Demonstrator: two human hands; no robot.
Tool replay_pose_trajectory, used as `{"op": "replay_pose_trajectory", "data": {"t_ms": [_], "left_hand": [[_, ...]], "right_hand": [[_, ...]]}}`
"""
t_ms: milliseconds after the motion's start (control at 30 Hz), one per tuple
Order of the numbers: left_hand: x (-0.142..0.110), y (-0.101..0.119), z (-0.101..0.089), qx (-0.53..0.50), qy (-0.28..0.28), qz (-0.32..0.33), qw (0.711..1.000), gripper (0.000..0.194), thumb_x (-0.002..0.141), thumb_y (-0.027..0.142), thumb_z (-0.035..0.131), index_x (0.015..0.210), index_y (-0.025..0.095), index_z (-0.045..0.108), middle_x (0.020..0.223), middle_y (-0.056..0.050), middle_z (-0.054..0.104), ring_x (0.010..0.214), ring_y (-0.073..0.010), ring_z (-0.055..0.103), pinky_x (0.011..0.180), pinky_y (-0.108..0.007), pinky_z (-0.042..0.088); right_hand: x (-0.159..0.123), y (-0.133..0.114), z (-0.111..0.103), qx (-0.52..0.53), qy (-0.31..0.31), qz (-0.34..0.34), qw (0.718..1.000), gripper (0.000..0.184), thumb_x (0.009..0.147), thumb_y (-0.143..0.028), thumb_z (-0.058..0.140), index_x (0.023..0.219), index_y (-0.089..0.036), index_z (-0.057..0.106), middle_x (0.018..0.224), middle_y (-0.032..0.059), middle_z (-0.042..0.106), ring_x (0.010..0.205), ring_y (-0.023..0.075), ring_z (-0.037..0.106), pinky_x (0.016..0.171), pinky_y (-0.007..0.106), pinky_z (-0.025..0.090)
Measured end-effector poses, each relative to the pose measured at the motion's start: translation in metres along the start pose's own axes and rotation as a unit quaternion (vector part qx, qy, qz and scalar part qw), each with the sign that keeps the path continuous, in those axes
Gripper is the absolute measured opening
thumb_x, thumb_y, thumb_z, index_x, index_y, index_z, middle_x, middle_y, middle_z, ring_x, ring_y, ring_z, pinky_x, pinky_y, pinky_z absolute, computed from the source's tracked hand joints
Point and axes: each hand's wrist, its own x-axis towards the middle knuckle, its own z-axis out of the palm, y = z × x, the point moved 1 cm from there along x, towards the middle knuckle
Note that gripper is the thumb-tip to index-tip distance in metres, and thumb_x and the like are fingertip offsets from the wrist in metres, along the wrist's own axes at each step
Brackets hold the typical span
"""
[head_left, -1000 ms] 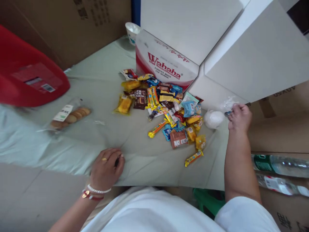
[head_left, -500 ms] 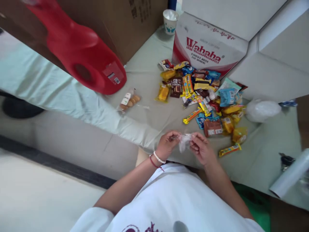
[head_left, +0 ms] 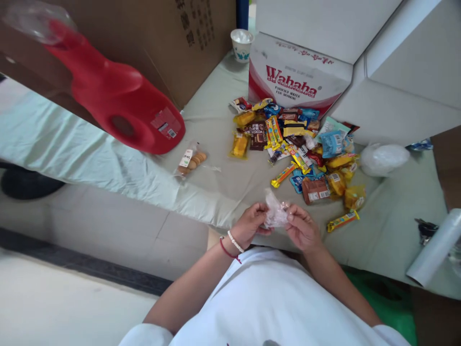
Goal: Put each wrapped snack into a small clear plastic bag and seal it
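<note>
Between my two hands is a crumpled clear plastic bag (head_left: 275, 215), held just over the table's front edge. My left hand (head_left: 251, 223) pinches its left side, fingers closed. On its right side, the thumb and fingers of my right hand (head_left: 302, 227) are pressed together on the film. Just beyond my hands lies a pile of wrapped snacks, among them a yellow stick-shaped packet (head_left: 284, 174), a brown packet (head_left: 316, 189) and a dark cocoa packet (head_left: 258, 135). Another yellow stick packet (head_left: 343, 221) lies near my right hand. A clear pack of round biscuits (head_left: 191, 159) rests to the left.
A large red jug (head_left: 126, 105) lies at the left by a brown carton (head_left: 158, 43). Behind the snacks stand a white Wahaha box (head_left: 298, 77) and a paper cup (head_left: 241, 46). Rightward are a bundled white plastic bag (head_left: 384, 158) and a plastic roll (head_left: 434, 250).
The plastic bag is spread wider and its upper part now stands up between my hands. My left hand has turned slightly, and the camera view has shifted a little.
</note>
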Motion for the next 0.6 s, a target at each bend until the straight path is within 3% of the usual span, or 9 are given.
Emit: {"op": "replay_pose_trajectory", "data": {"t_ms": [100,167,233,300,367,433,533,600], "left_hand": [[0.005,0.002,0.001,-0.027,0.049,0.072,0.996,0.05,0.063,0.055,0.088,0.075,0.018,0.057,0.063,0.005,0.058,0.056,-0.0097,0.057,0.053,-0.022,0.049],[0.005,0.002,0.0,-0.03,0.066,0.099,0.992,0.05,0.067,0.059,0.084,0.076,0.018,0.057,0.073,0.001,0.066,0.065,-0.0126,0.064,0.056,-0.023,0.051],[0.003,0.0,0.0,-0.022,0.058,0.101,0.993,0.052,0.07,0.065,0.08,0.084,0.019,0.06,0.09,-0.003,0.07,0.078,-0.0169,0.068,0.059,-0.026,0.054],[0.003,-0.004,0.0,0.015,0.048,0.109,0.993,0.053,0.067,0.063,0.084,0.089,0.02,0.063,0.092,-0.002,0.069,0.08,-0.017,0.067,0.061,-0.027,0.055],[0.005,-0.01,-0.002,0.072,0.058,0.138,0.986,0.049,0.062,0.056,0.089,0.086,0.019,0.066,0.082,0.0,0.067,0.074,-0.014,0.062,0.063,-0.025,0.053],[0.009,-0.014,-0.006,0.089,0.085,0.167,0.978,0.043,0.064,0.053,0.089,0.079,0.018,0.068,0.074,0.001,0.066,0.069,-0.0124,0.06,0.065,-0.025,0.051],[0.013,-0.015,-0.015,0.029,0.101,0.182,0.978,0.041,0.071,0.056,0.083,0.08,0.018,0.069,0.09,-0.005,0.073,0.079,-0.0167,0.066,0.072,-0.03,0.055],[0.012,-0.012,-0.018,0.03,0.1,0.204,0.973,0.038,0.075,0.054,0.082,0.081,0.019,0.07,0.103,-0.008,0.074,0.09,-0.0204,0.069,0.078,-0.034,0.058]], "right_hand": [[0.0,0.003,-0.01,-0.117,-0.025,0.02,0.993,0.033,0.076,-0.047,0.082,0.069,-0.021,0.061,0.088,0.0023,0.067,0.076,0.0158,0.057,0.072,0.029,0.048],[0.001,0.001,-0.018,-0.189,-0.028,0.018,0.981,0.032,0.079,-0.046,0.079,0.07,-0.021,0.062,0.077,0.0006,0.064,0.073,0.016,0.056,0.072,0.028,0.046],[0.001,-0.001,-0.022,-0.227,-0.035,0.002,0.973,0.03,0.083,-0.046,0.076,0.072,-0.021,0.063,0.08,0.0007,0.065,0.073,0.0156,0.055,0.071,0.028,0.045],[0.001,-0.002,-0.021,-0.243,-0.051,-0.018,0.968,0.03,0.085,-0.046,0.073,0.073,-0.021,0.064,0.09,0.0023,0.068,0.077,0.0156,0.057,0.072,0.027,0.045],[0.002,0.0,-0.017,-0.249,-0.058,-0.027,0.966,0.03,0.087,-0.046,0.072,0.073,-0.021,0.064,0.095,0.0034,0.07,0.078,0.0155,0.058,0.073,0.028,0.046],[0.003,0.004,-0.017,-0.229,-0.03,-0.028,0.973,0.032,0.086,-0.048,0.073,0.073,-0.021,0.063,0.096,0.0035,0.07,0.078,0.0153,0.058,0.074,0.028,0.048],[0.003,0.008,-0.026,-0.18,0.028,-0.01,0.983,0.033,0.085,-0.054,0.074,0.079,-0.023,0.063,0.092,0.0029,0.069,0.079,0.0174,0.061,0.076,0.031,0.053],[0.001,0.007,-0.033,-0.183,0.053,-0.026,0.981,0.035,0.09,-0.06,0.066,0.094,-0.025,0.066,0.095,0.004,0.069,0.087,0.0207,0.065,0.082,0.036,0.057]]}}
